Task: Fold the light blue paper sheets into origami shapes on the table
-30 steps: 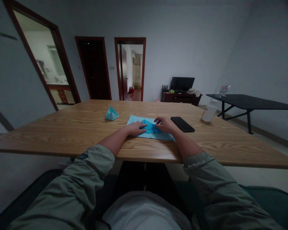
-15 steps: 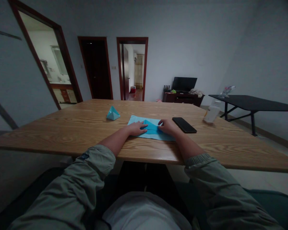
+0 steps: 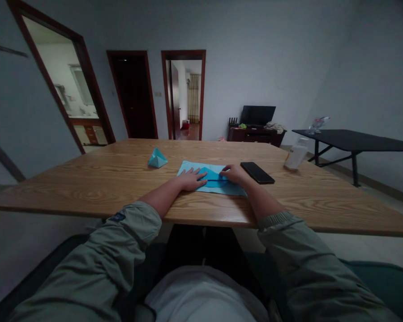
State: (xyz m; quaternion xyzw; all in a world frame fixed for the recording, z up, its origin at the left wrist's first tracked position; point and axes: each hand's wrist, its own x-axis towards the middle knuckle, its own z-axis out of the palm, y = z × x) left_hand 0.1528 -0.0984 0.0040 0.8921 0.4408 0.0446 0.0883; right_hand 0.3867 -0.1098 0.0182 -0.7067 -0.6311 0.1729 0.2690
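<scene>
A folded sheet of bright blue paper [image 3: 213,175] lies over a wider, paler blue sheet [image 3: 218,191] in front of me. A dark slit-like gap runs across the folded paper between my hands. My left hand [image 3: 190,180] rests flat with spread fingers, its thumb and fingertips on the left part of the folded paper. At the right end, my right hand [image 3: 233,173] has its fingers curled in a pinch on the paper's edge; the fingertips are partly hidden. A small blue folded-paper pyramid [image 3: 157,158] stands beyond my left hand.
On the wooden table [image 3: 121,188], a black phone [image 3: 257,172] lies just right of my right hand. Farther right stands a translucent white bottle [image 3: 296,154]. A black table [image 3: 352,139] is beyond it, and a TV [image 3: 258,115] sits on a low cabinet at the back.
The pointed upper part of the folded paper looks lower and flatter, and the dark gap across it shows more. Both hands stay in nearly the same places. The view has shifted slightly.
</scene>
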